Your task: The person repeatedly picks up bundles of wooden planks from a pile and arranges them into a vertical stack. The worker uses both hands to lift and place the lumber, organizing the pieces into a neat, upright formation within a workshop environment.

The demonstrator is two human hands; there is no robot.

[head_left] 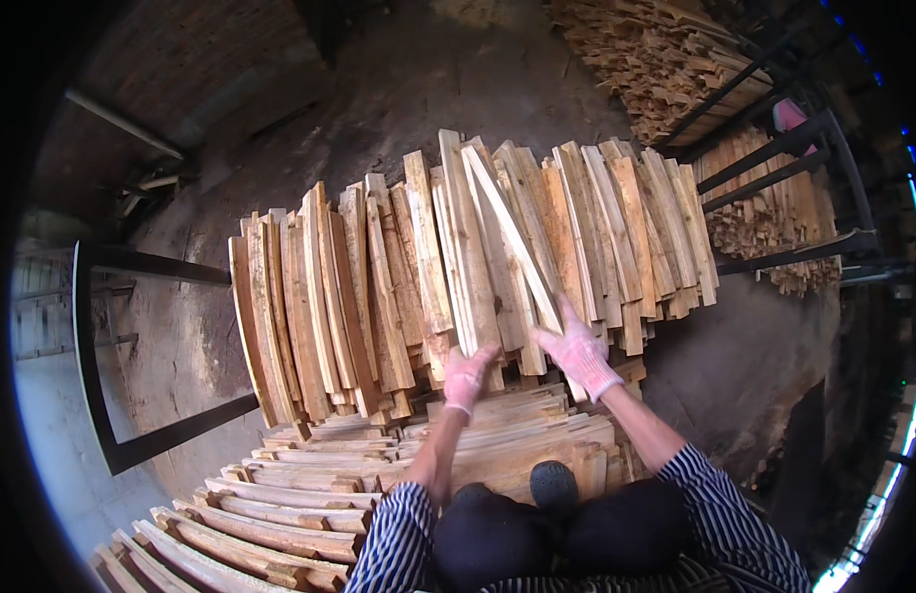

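Note:
Both hands wear pinkish-white work gloves and are at the near ends of boards on a row of rough wooden planks. My left hand (468, 378) is closed around the near end of a long wooden plank (466, 232) that stands slightly above those beside it. My right hand (579, 356) grips a narrow, pale wooden strip (512, 232), which slants across the row with its far end leaning left toward the plank. The palms and some fingertips are hidden by the wood.
A black metal frame (100, 395) extends from both sides of the plank row. Below, more boards (270, 519) lie stacked near my knees. Large wood piles (666, 69) and another black frame (843, 168) stand at the far right. Brown floor (399, 99) stretches behind.

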